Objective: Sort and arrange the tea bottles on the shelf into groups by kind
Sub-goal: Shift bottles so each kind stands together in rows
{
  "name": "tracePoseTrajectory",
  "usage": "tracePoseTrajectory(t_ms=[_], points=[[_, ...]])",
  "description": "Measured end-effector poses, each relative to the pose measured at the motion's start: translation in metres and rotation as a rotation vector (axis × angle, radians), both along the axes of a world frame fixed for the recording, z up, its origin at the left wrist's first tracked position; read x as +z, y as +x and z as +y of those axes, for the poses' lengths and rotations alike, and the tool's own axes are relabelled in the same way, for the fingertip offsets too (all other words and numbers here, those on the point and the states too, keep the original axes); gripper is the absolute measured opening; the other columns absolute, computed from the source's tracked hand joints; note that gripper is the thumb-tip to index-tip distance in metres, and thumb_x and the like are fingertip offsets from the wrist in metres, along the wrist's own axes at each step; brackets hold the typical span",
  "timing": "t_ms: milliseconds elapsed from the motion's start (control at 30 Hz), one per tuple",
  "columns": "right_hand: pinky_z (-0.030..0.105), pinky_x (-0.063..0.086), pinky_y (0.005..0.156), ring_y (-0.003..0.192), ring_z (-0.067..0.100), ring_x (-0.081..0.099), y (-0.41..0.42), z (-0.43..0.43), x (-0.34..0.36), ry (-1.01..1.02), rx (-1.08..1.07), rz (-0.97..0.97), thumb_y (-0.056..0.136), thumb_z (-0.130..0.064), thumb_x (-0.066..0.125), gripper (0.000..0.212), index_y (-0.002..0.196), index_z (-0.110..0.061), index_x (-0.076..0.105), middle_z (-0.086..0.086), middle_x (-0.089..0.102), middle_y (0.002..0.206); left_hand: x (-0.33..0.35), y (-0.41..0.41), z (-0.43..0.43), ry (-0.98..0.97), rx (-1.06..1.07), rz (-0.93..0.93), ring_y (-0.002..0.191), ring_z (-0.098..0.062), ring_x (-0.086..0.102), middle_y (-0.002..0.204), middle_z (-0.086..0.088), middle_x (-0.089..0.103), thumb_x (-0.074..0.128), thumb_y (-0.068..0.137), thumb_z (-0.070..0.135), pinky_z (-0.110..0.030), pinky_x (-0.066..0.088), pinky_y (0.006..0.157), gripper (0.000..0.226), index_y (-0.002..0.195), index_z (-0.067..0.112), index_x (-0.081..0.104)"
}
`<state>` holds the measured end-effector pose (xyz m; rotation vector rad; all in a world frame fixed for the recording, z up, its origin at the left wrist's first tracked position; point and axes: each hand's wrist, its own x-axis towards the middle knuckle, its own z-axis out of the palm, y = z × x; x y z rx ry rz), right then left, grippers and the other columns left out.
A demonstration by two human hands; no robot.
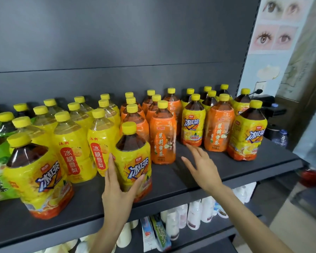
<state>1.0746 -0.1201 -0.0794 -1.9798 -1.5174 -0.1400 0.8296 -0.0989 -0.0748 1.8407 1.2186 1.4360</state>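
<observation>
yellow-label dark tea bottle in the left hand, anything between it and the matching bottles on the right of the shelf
Yes: an orange-label tea bottle stands just right of the held yellow-label dark tea bottle, gripped by the left hand. The open right hand hovers over the bare front of the dark shelf.
</observation>
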Motion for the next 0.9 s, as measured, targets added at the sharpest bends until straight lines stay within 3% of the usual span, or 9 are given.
tracePoseTrajectory(t_ms=[100,200,300,400,500,567,667,800,900], points=[[0.041,0.048,0.089,0.113,0.027,0.057,0.008,-0.024,0.002,0.047,-0.029,-0.236,0.093,-0.052,0.033,0.057,0.133,-0.016,0.052,0.004,0.059,0.127,0.000,0.007,0.000,-0.038,-0.090,0.023,0.133,-0.014,0.036,0.154,0.010,0.024,0.066,0.070,0.054,-0.041,0.036,0.104,0.098,0.135,0.064,-0.006],[0.037,0.046,0.089,0.114,0.022,0.055,0.016,-0.044,0.010,0.086,-0.034,-0.245,0.093,-0.055,0.029,0.059,0.132,-0.019,0.052,-0.001,0.057,0.128,-0.001,0.019,0.001,-0.054,-0.173,0.044,0.136,-0.016,0.035,0.154,0.013,0.025,0.064,0.069,0.061,-0.049,0.039,0.105,0.098,0.133,0.067,-0.010],[0.024,0.036,0.095,0.125,0.006,0.039,0.020,-0.057,0.025,0.117,0.094,-0.010,0.093,-0.060,0.034,0.055,0.139,-0.030,0.039,-0.012,0.041,0.139,0.000,0.038,-0.002,-0.071,-0.255,0.058,0.133,-0.011,0.037,0.149,0.020,0.028,0.062,0.071,0.065,-0.043,0.039,0.105,0.095,0.131,0.070,-0.011],[0.023,0.030,0.104,0.134,-0.007,0.024,0.023,-0.058,0.037,0.107,0.311,0.278,0.085,-0.060,0.047,0.062,0.141,-0.047,0.022,-0.022,0.025,0.146,0.001,0.063,-0.004,-0.120,-0.370,0.003,0.129,-0.008,0.044,0.146,0.018,0.037,0.065,0.066,0.071,-0.043,0.042,0.104,0.096,0.135,0.067,-0.002],[0.024,0.026,0.110,0.137,-0.009,0.018,0.029,-0.048,0.044,0.075,0.487,0.532,0.080,-0.056,0.060,0.078,0.143,-0.050,0.015,-0.029,0.020,0.149,0.006,0.091,-0.010,-0.191,-0.498,-0.106,0.119,0.005,0.050,0.135,0.030,0.046,0.077,0.068,0.054,-0.024,0.048,0.094,0.095,0.138,0.062,0.012],[0.028,0.035,0.108,0.136,-0.005,0.028,0.040,-0.044,0.046,0.066,0.590,0.709,0.078,-0.049,0.069,0.083,0.144,-0.045,0.019,-0.034,0.029,0.144,0.008,0.111,-0.018,-0.208,-0.539,-0.169,0.111,0.011,0.053,0.123,0.040,0.050,0.079,0.067,0.035,-0.013,0.048,0.083,0.094,0.139,0.054,0.022],[0.026,0.049,0.092,0.122,0.005,0.052,0.062,-0.048,0.046,0.097,0.645,0.850,0.075,-0.033,0.076,0.074,0.135,-0.037,0.034,-0.027,0.053,0.127,0.009,0.141,-0.029,-0.229,-0.552,-0.211,0.110,0.011,0.054,0.120,0.043,0.049,0.079,0.064,0.023,-0.014,0.050,0.081,0.091,0.137,0.046,0.028],[0.024,0.054,0.078,0.107,0.012,0.063,0.098,-0.068,0.043,0.246,0.587,0.938,0.059,-0.036,0.085,0.078,0.124,-0.025,0.045,-0.012,0.064,0.114,0.009,0.181,-0.045,-0.258,-0.632,-0.200,0.114,0.005,0.054,0.124,0.038,0.051,0.083,0.066,0.027,-0.022,0.051,0.086,0.093,0.137,0.049,0.026],[0.030,0.056,0.075,0.102,0.019,0.066,0.129,-0.085,0.036,0.335,0.505,1.012,0.051,-0.041,0.088,0.078,0.119,-0.028,0.050,0.002,0.064,0.114,0.018,0.213,-0.058,-0.296,-0.745,-0.127,0.118,0.005,0.052,0.128,0.036,0.049,0.076,0.074,0.032,-0.029,0.051,0.092,0.087,0.139,0.051,0.021]])
